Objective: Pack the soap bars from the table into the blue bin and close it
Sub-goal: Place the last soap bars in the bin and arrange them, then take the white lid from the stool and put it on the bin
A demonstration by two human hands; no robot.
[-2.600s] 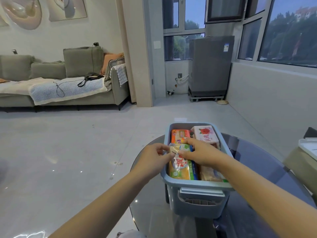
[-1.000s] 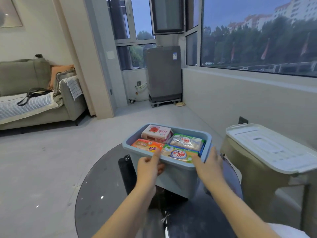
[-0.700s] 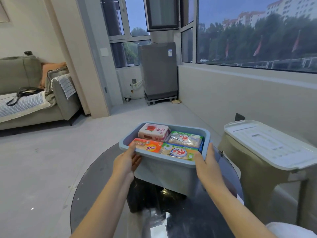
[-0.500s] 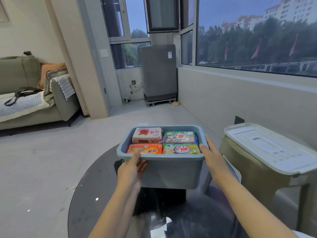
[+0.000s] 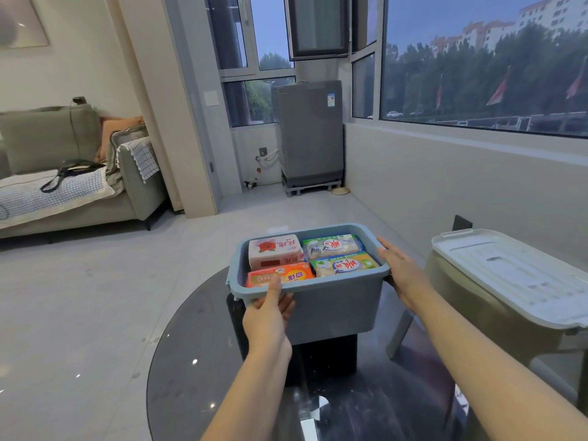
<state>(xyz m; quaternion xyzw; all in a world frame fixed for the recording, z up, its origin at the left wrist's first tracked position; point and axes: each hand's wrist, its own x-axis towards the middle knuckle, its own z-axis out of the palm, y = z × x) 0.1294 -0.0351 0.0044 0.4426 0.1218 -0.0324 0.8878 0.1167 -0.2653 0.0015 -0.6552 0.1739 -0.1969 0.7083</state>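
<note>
The blue bin (image 5: 334, 308) stands lidless on the round dark glass table (image 5: 197, 377), holding several wrapped soap bars: a white one with a red rose (image 5: 275, 253), an orange one (image 5: 280, 275) and two clear-wrapped yellow ones (image 5: 332, 246) (image 5: 345, 265). My left hand (image 5: 269, 316) grips the bin's near rim at the left, thumb over the edge. My right hand (image 5: 402, 272) holds the bin's right rim. A white lid (image 5: 515, 275) lies on a beige stool to the right.
The beige stool (image 5: 471, 313) under the lid stands close to the table's right side. Beyond are open tiled floor, a grey sofa (image 5: 63, 173) at the left, a grey washing machine (image 5: 310, 132) at the back and a low wall under windows on the right.
Both hands left the soap bars and took hold of the bin's rim. The bin has been turned on the table, and my view swung right, bringing the lid on the stool into sight.
</note>
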